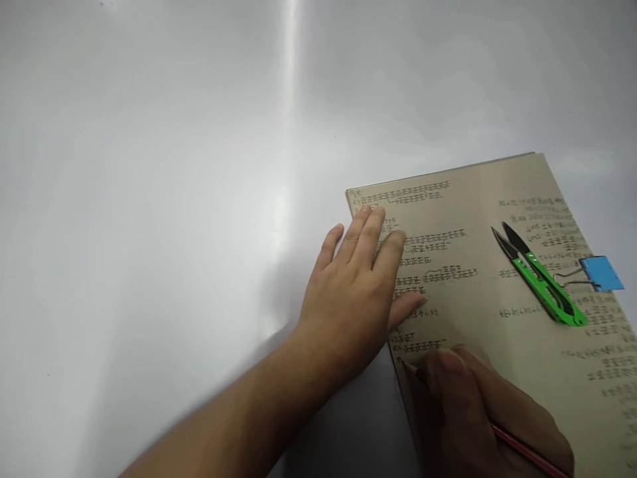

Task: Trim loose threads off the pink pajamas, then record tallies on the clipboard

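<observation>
An open notebook (462, 299) with beige pages full of handwritten tally marks lies at the right of a white table (164, 219). My left hand (355, 292) rests flat on the left page's edge, fingers stretched out, holding the page down. My right hand (478, 411) is closed around a red pencil (517, 446), its tip touching the lower left of the page just under the last line of marks.
Green thread snips (540, 279) lie on the right page, blades pointing up-left. A blue binder clip (600, 273) grips the right page edge beside them. The table's left and far parts are bare and glossy, with a bright reflection.
</observation>
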Demonstrator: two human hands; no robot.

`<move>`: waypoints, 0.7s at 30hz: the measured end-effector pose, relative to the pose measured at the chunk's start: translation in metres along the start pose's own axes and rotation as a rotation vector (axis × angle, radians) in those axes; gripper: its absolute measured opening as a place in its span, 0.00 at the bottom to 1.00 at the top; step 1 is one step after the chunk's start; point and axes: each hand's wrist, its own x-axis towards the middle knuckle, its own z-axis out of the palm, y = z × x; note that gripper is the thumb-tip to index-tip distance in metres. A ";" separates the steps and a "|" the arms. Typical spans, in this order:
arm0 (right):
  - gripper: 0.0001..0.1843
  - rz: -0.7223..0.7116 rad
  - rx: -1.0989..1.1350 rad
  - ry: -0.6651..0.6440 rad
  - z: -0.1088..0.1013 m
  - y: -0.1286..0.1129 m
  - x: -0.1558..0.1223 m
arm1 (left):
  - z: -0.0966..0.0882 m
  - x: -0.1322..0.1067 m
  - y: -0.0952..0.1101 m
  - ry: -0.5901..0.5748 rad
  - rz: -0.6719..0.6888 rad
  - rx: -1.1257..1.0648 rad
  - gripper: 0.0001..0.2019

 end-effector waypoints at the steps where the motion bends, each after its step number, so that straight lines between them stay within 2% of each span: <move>1: 0.19 0.002 0.002 -0.008 0.000 0.000 0.000 | 0.000 0.000 0.000 0.000 -0.001 -0.001 0.26; 21: 0.19 0.026 -0.004 0.008 0.001 -0.004 0.000 | 0.000 0.000 0.000 0.004 -0.002 -0.010 0.26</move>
